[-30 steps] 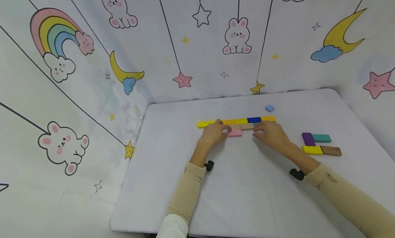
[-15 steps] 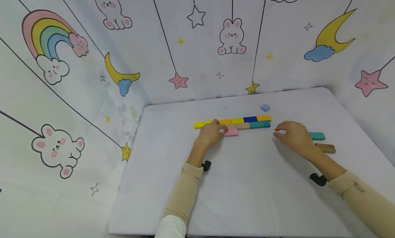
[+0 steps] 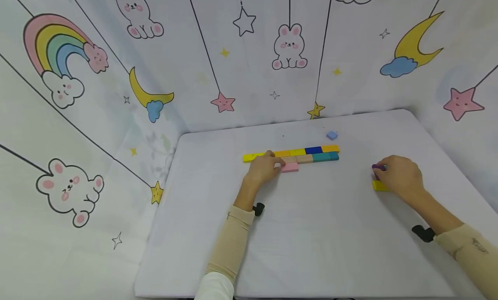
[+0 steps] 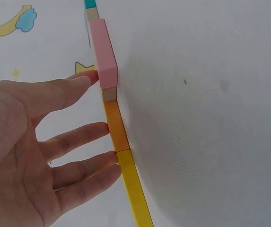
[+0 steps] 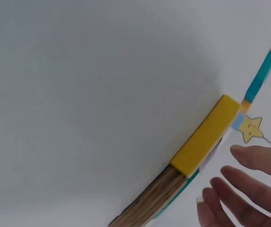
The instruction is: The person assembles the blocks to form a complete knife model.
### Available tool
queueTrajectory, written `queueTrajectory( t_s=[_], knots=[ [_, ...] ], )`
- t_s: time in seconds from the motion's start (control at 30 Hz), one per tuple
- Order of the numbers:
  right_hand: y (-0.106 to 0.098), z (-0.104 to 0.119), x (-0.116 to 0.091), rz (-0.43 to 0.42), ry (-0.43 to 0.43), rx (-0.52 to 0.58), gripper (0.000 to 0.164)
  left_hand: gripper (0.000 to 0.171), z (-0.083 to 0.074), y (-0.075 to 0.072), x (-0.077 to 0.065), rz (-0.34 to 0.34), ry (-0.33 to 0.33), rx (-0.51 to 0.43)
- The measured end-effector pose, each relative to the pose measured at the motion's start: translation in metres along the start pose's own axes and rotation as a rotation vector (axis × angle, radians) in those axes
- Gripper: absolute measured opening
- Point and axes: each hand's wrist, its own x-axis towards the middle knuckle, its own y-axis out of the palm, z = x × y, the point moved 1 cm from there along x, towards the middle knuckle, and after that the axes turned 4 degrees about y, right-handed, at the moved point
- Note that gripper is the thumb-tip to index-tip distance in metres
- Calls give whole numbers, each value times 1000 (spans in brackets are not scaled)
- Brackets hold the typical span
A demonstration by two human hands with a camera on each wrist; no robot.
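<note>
My left hand [image 3: 261, 167] rests at the left part of a two-row line of coloured blocks. Its thumb touches the side of a pink block [image 4: 103, 54], and other fingertips meet an orange block [image 4: 117, 125] and a yellow block [image 4: 137, 191]. The pink block lies in front of the plain wood blocks [image 3: 304, 158]. Further right, my right hand [image 3: 402, 174] hovers over a purple block [image 3: 376, 166], its thumb overlapping it in the head view. In the right wrist view, thumb and fingers stand apart behind a yellow block [image 5: 206, 135] and a brown wood block [image 5: 147, 201].
Teal blocks [image 3: 324, 156] finish the front row's right end; a dark blue block [image 3: 313, 150] lies in the back row. A light blue block [image 3: 332, 135] sits alone near the table's far edge. Another teal block [image 5: 177, 195] shows behind the brown one. A patterned wall borders the white table [image 3: 311, 239].
My right hand has left the teal end of the front row and moved right to the separate group of blocks. My left hand has stayed at the row; the head view has shifted slightly.
</note>
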Motion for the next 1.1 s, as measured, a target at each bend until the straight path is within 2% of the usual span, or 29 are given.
queueTrajectory(
  t_s=[0.13, 0.33, 0.57, 0.73, 1.1],
  knots=[
    [-5, -7, -3, 29, 70, -21, 40, 28, 2, -3, -2, -4, -7, 7],
    [-4, -8, -4, 68, 66, -44, 46, 27, 7, -3, -3, -19, -12, 18],
    [2, -7, -1, 67, 45, -37, 46, 27, 9, -3, -6, -12, -19, 16],
    [1, -5, 0, 66, 29, -27, 44, 27, 10, -2, -4, -18, 2, 25],
    [2, -5, -3, 62, 27, -25, 34, 28, 1, -1, 0, 1, 17, 20]
  ],
)
